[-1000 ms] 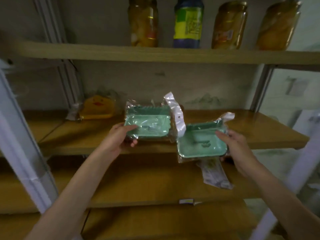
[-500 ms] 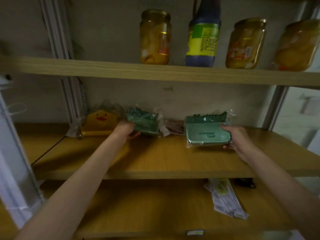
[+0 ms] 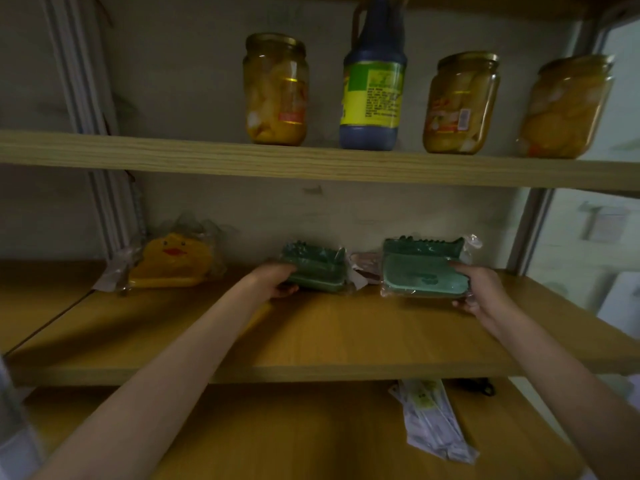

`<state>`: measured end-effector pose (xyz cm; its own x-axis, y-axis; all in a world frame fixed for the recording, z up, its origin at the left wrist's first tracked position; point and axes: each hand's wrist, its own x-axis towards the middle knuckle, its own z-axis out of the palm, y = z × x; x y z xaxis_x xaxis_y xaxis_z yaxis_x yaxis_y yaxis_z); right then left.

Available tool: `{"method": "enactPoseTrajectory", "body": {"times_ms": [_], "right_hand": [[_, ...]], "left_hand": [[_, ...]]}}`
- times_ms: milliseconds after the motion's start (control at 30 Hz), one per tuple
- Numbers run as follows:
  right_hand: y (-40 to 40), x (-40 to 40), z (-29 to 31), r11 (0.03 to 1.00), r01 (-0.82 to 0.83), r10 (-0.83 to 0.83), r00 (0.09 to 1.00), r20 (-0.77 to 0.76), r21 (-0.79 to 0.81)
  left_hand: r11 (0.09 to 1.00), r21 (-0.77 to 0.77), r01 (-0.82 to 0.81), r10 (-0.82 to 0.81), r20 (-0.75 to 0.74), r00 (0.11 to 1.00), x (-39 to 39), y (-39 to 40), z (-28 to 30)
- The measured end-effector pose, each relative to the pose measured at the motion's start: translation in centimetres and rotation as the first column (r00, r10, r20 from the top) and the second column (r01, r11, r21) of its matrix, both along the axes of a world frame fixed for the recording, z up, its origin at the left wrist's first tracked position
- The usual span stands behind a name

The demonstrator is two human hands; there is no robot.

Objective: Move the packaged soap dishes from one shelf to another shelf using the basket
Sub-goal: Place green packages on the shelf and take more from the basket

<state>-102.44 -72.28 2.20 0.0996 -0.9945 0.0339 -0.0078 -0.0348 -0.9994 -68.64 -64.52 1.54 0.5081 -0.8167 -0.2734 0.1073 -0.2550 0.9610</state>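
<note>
each hand (image 3: 277, 280) (image 3: 476, 289) holds a green soap dish (image 3: 317, 271) (image 3: 420, 271) on the shelf (image 3: 311, 337).

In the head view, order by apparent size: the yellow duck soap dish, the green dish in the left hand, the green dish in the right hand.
1. Right-hand green dish, largest.
2. Yellow duck dish.
3. Left-hand green dish, partly foreshortened.
The last two look close, so their order is unsure.

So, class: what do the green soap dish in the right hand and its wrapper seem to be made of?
Soap dish: probably moulded plastic, matte green, with neat moulded ridges along its back edge. Wrapper: thin clear plastic film, crinkled and glinting at the corner.
</note>
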Motion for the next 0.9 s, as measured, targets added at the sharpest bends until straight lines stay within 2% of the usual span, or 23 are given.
{"method": "enactPoseTrajectory", "body": {"times_ms": [133,300,400,467,500,533,567,600,633,700,733,767,833,867,900], "right_hand": [[-1.0,-1.7,0.2,1.000,0.023,-0.023,1.000,0.017,0.009],[-2.3,-2.3,0.5,1.000,0.006,-0.006,1.000,-0.004,-0.004],[-2.6,-1.1,0.9,0.998,-0.054,0.055,0.998,0.008,-0.040],[-3.0,0.3,1.4,0.995,-0.083,0.083,0.997,-0.003,-0.061],[-3.3,1.1,1.8,0.993,-0.092,0.090,0.996,-0.024,-0.074],[-3.6,2.0,2.1,0.992,-0.098,0.094,0.994,-0.049,-0.085],[-4.0,2.9,2.5,0.991,-0.097,0.090,0.992,-0.085,-0.090],[-4.3,3.9,2.9,0.991,-0.097,0.085,0.989,-0.124,-0.088],[-4.6,4.7,3.2,0.992,-0.100,0.086,0.983,-0.160,-0.082],[-5.0,6.1,3.6,0.991,-0.115,0.098,0.972,-0.215,-0.069],[-5.1,6.6,3.6,0.991,-0.115,0.097,0.966,-0.240,-0.062],[-5.2,7.0,3.6,0.992,-0.111,0.093,0.961,-0.259,-0.056],[-5.5,7.6,3.5,0.993,-0.107,0.089,0.959,-0.270,-0.050],[-5.6,7.7,3.5,0.993,-0.111,0.096,0.958,-0.269,-0.043],[-5.6,7.8,3.5,0.992,-0.123,0.111,0.959,-0.263,-0.030]], "left_hand": [[0.997,-0.069,0.039,-0.043,-0.056,0.997,-2.5,-1.6,0.1],[0.998,-0.063,-0.008,0.007,-0.015,1.000,-2.8,-1.3,0.1],[0.999,-0.007,-0.046,0.047,0.118,0.992,-1.2,-0.6,-0.1],[0.995,0.082,-0.049,0.019,0.328,0.944,-0.1,0.1,-0.2],[0.986,0.155,-0.058,-0.032,0.519,0.854,0.5,0.6,-0.2],[0.969,0.233,-0.081,-0.114,0.715,0.690,1.2,1.0,-0.2],[0.950,0.283,-0.133,-0.187,0.856,0.482,1.6,1.3,-0.2],[0.931,0.299,-0.208,-0.230,0.926,0.299,1.7,1.7,-0.2],[0.919,0.276,-0.280,-0.239,0.958,0.160,1.3,2.1,-0.2],[0.940,0.130,-0.316,-0.156,0.986,-0.061,-0.1,2.4,0.3],[0.967,0.053,-0.248,-0.080,0.992,-0.099,-0.9,2.3,0.6],[0.992,0.010,-0.128,-0.020,0.996,-0.081,-1.5,2.0,0.9],[0.985,0.016,0.173,-0.023,0.999,0.041,-3.0,1.6,1.9],[0.958,0.051,0.281,-0.054,0.999,0.003,-3.9,1.4,2.3],[0.936,0.090,0.340,-0.058,0.993,-0.103,-4.9,1.1,2.6]]}}
